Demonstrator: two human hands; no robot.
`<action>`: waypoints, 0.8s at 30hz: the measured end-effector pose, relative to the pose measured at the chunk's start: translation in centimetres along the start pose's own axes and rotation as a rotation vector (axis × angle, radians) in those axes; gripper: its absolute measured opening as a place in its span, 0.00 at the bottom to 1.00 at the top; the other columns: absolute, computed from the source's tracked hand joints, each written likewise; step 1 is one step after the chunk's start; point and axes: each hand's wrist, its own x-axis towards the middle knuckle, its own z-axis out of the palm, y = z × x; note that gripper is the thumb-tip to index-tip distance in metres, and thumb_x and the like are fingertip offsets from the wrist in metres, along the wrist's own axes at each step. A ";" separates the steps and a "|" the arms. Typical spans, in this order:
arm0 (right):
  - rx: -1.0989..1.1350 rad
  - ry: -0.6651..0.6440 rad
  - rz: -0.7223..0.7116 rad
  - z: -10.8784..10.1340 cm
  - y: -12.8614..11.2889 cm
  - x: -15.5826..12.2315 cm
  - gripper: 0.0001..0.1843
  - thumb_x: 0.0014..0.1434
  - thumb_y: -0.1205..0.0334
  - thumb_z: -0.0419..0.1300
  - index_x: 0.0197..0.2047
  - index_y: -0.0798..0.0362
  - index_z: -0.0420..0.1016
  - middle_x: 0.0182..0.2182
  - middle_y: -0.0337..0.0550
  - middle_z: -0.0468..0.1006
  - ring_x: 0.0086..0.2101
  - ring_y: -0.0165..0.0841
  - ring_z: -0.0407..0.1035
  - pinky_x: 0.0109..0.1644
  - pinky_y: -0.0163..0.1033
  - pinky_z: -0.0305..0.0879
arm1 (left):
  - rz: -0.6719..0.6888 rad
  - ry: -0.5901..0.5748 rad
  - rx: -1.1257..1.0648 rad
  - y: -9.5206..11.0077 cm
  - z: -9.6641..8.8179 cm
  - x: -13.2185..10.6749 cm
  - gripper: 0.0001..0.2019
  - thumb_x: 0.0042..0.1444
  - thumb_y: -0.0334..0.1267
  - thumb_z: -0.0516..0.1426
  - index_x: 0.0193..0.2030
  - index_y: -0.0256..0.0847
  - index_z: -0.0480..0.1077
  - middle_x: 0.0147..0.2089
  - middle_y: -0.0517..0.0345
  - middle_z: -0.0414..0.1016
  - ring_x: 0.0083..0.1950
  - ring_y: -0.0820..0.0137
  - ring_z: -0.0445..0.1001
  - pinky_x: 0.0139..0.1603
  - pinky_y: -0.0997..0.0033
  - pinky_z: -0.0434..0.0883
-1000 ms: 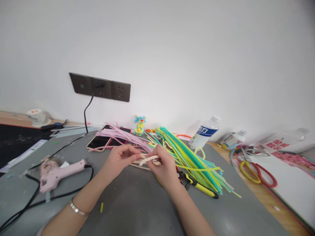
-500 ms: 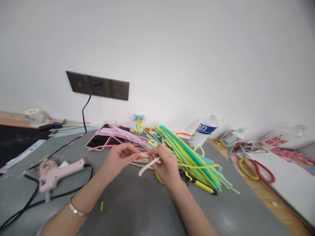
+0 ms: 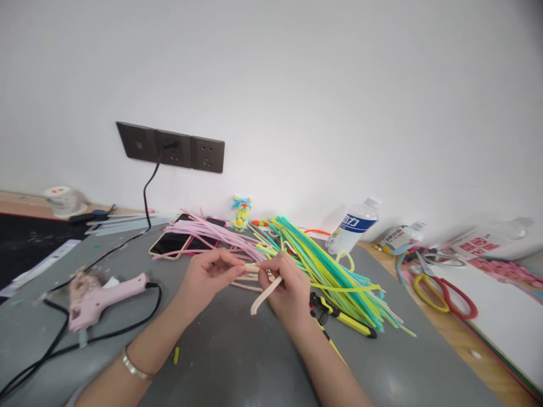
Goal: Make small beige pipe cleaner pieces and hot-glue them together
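Observation:
A cream pipe cleaner (image 3: pixel 263 297) is held between my two hands above the grey mat, its doubled free end sticking out toward me. My left hand (image 3: pixel 212 275) pinches one end between thumb and fingertips. My right hand (image 3: pixel 288 288) closes round the other part, its fingertips close to the left ones. Beyond the hands lie pink pipe cleaners (image 3: pixel 207 233) and a big bundle of green and yellow pipe cleaners (image 3: pixel 335 277). Yellow-handled pliers (image 3: pixel 348 321) lie partly behind my right hand and under the bundle.
A pink glue gun (image 3: pixel 102 299) with a black cord lies at left. Phones (image 3: pixel 169 246) sit under the pink stems. A small pipe-cleaner figure (image 3: pixel 241 213) and a bottle (image 3: pixel 352 226) stand by the wall. Scissors (image 3: pixel 445 297) lie at right.
My right hand has shifted slightly right, and the cream pipe cleaner's free end has swung right and a little lower. More of the pliers shows beside my right wrist.

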 end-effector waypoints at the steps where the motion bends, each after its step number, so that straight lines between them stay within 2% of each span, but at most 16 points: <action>1: 0.012 -0.012 0.012 -0.1 0.0 0.1 0.08 0.61 0.74 0.59 0.36 0.51 0.72 0.23 0.34 0.65 0.23 0.29 0.61 0.26 0.34 0.57 | 0.000 0.000 0.011 -0.1 -0.2 0.1 0.04 0.48 0.33 0.67 0.27 0.38 0.78 0.26 0.58 0.80 0.29 0.72 0.78 0.32 0.77 0.75; 7: 0.104 -0.050 0.175 -0.6 0.2 0.2 0.07 0.64 0.70 0.57 0.42 0.52 0.76 0.24 0.35 0.64 0.23 0.29 0.60 0.27 0.34 0.57 | -0.021 -0.010 0.037 -0.6 -1.0 0.5 0.05 0.51 0.37 0.66 0.30 0.38 0.77 0.30 0.57 0.80 0.33 0.70 0.79 0.36 0.75 0.75; 11: 0.168 -0.117 0.173 -0.4 0.1 0.2 0.08 0.62 0.66 0.62 0.46 0.51 0.76 0.23 0.34 0.63 0.23 0.29 0.59 0.25 0.33 0.55 | 0.005 -0.017 0.079 -0.3 -0.9 0.4 0.06 0.51 0.38 0.66 0.30 0.38 0.76 0.30 0.57 0.79 0.33 0.69 0.77 0.35 0.74 0.73; 15: 0.158 -0.109 0.126 0.0 -0.1 0.2 0.05 0.61 0.68 0.63 0.41 0.51 0.78 0.23 0.36 0.68 0.23 0.30 0.61 0.26 0.34 0.57 | 0.011 -0.052 0.109 -0.1 -0.5 0.3 0.06 0.51 0.37 0.65 0.30 0.38 0.76 0.29 0.56 0.78 0.33 0.70 0.76 0.36 0.74 0.73; 18: 0.134 -0.093 0.130 0.1 -0.2 0.4 0.01 0.62 0.66 0.64 0.38 0.51 0.78 0.22 0.36 0.68 0.22 0.30 0.60 0.26 0.35 0.57 | 0.019 -0.060 0.119 -0.2 -0.5 0.2 0.06 0.52 0.38 0.65 0.30 0.38 0.76 0.30 0.56 0.79 0.33 0.69 0.76 0.36 0.73 0.73; 24: 0.088 -0.036 0.111 0.0 -0.3 0.5 0.06 0.62 0.67 0.63 0.32 0.52 0.74 0.21 0.35 0.67 0.22 0.29 0.61 0.25 0.34 0.57 | 0.062 -0.055 0.164 -0.5 -0.5 0.1 0.04 0.53 0.35 0.64 0.31 0.38 0.77 0.31 0.56 0.79 0.34 0.70 0.77 0.37 0.74 0.74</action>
